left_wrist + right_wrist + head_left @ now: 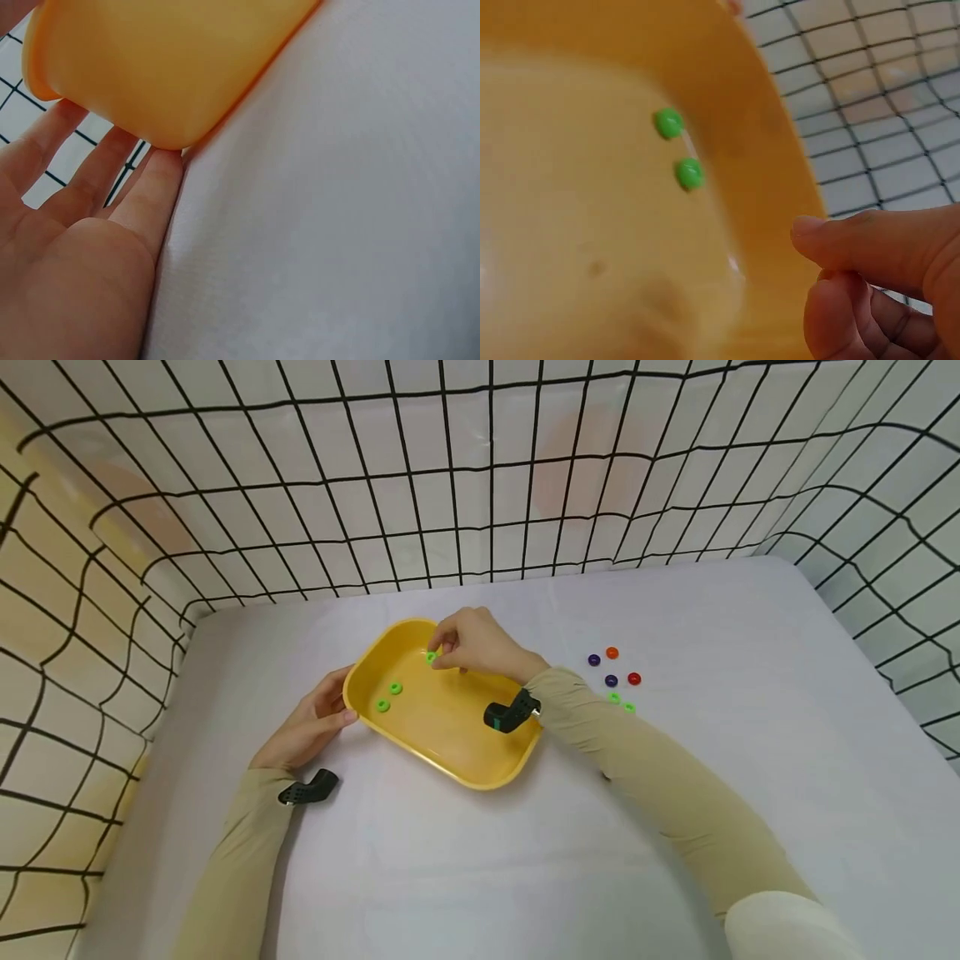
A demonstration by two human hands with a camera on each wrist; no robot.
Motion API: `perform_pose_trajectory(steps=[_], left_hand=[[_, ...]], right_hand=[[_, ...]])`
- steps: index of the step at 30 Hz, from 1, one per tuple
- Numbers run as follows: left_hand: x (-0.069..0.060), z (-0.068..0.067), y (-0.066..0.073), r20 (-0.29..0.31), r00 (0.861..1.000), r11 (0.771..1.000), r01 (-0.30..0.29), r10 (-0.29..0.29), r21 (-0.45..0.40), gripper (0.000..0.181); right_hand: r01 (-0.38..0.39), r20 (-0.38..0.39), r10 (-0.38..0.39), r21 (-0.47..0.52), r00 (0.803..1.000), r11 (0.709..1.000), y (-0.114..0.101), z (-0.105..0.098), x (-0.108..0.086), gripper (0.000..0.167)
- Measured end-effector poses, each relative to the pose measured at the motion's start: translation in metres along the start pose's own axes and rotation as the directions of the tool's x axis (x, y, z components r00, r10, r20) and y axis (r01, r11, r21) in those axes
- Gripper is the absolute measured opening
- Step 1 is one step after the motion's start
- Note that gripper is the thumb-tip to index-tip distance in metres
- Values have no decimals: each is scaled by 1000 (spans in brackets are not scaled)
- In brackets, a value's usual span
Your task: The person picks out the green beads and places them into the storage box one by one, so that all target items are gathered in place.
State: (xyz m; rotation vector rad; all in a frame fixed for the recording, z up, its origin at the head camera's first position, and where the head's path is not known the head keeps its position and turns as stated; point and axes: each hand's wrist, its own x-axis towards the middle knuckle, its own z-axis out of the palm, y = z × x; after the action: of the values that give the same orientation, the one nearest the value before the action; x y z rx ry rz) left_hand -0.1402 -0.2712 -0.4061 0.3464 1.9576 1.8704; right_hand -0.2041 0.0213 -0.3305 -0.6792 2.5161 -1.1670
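Observation:
A yellow tray lies at a slant on the white table. My left hand is at its left end; in the left wrist view that hand touches the tray's outer wall with extended, spread fingers. Above the tray's far side my right hand pinches a green ring between thumb and fingers. The right wrist view shows this hand near the rim, the ring not visible. Two more green rings lie inside the tray, near its left end.
Right of the tray, partly beside my right sleeve, lie two purple rings, an orange ring, a red ring and two green rings. A black wire grid stands along the back and both sides.

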Motion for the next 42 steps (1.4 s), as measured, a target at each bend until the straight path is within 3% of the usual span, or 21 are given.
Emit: perform_pose_trajectory(steps=[5, 13, 24, 42], left_hand=[[1, 0, 0, -1, 1000, 1000, 4, -4, -10, 63], [1, 0, -1, 5, 1000, 1000, 16, -16, -19, 65], [0, 1, 0, 14, 1000, 999, 5, -5, -39, 65], [1, 1, 1, 6, 1000, 1000, 26, -26, -15, 65]], right_hand=[[24, 80, -17, -89, 997, 996, -7, 22, 21, 17], [4, 102, 11, -144, 995, 990, -7, 40, 39, 20], [13, 94, 8, -226, 996, 974, 0, 49, 43, 20], [17, 81, 0, -206, 997, 978, -1, 47, 41, 25]])
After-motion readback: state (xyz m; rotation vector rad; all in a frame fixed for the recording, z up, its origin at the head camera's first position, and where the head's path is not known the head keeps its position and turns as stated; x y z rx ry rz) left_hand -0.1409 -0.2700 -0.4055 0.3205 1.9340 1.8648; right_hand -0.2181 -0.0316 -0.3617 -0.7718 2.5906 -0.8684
